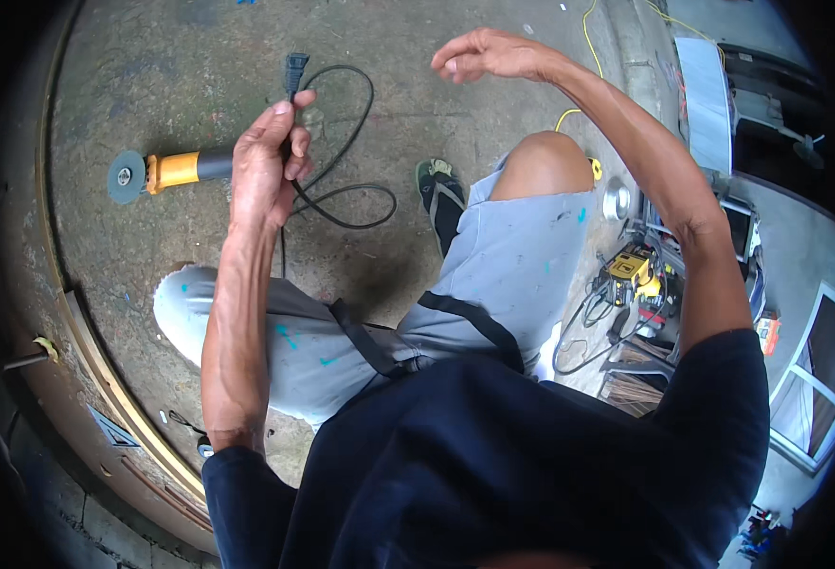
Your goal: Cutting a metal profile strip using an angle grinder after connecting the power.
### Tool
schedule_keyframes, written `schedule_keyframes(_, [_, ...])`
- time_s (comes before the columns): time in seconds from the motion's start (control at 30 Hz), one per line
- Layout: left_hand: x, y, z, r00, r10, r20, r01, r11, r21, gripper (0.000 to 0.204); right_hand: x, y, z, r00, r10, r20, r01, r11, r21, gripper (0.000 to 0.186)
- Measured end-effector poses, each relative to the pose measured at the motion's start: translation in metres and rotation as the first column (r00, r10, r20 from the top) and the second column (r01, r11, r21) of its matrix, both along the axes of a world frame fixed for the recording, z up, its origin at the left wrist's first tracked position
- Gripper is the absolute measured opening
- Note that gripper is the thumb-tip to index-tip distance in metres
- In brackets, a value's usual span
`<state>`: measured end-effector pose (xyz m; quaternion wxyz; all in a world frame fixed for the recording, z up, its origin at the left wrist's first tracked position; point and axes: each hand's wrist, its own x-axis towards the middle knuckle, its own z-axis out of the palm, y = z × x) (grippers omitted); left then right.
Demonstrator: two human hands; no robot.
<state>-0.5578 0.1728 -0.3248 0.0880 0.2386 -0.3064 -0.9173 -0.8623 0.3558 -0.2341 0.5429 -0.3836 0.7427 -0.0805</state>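
Note:
My left hand (271, 161) is closed round a black power cord (368, 104) just below its plug (295, 68), which points up and away from me. The cord loops to the right of the hand and hangs below it. Behind that hand an angle grinder (173, 171) with a yellow and black body lies on the floor, its greenish disc (127, 176) to the left. My right hand (484, 55) is raised over the floor at the far middle. Its fingers are loosely bent, pointing left, with nothing visible in them.
A yellow cord (566, 116) runs along the floor past my right knee to a yellow connector (596, 169). On the right stand a yellow and black machine (631, 268) with cables and a metal bowl-like item (617, 201). A long wooden strip (119, 394) edges the floor at left.

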Motion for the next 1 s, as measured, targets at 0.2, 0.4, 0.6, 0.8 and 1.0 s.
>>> schedule_keyframes(0.2, [-0.017, 0.018, 0.006, 0.977, -0.101, 0.185, 0.145, 0.960, -0.241, 0.029, -0.111, 0.183, -0.049, 0.694, -0.654, -0.302, 0.668, 0.741, -0.070, 0.033])
schedule_keyframes(0.4, [-0.055, 0.022, -0.011, 0.915, -0.164, 0.367, 0.321, 0.849, -0.420, 0.037, -0.127, 0.413, -0.136, 0.189, -0.939, -0.288, 0.972, 0.220, -0.078, 0.025])
schedule_keyframes(0.6, [-0.106, 0.037, -0.045, 0.848, -0.236, 0.475, 0.487, 0.700, -0.522, 0.035, -0.119, 0.576, -0.220, -0.025, -0.901, -0.432, 0.999, -0.009, -0.039, 0.020])
schedule_keyframes(0.8, [-0.156, 0.053, -0.087, 0.783, -0.311, 0.539, 0.581, 0.677, -0.452, 0.031, -0.161, 0.683, -0.237, -0.144, -0.770, -0.622, 0.951, 0.066, -0.301, 0.101])
schedule_keyframes(1.0, [-0.180, 0.059, -0.075, 0.651, -0.370, 0.663, 0.724, 0.564, -0.397, 0.030, -0.194, 0.640, -0.265, 0.061, -0.900, -0.431, 0.981, 0.134, -0.140, 0.113])
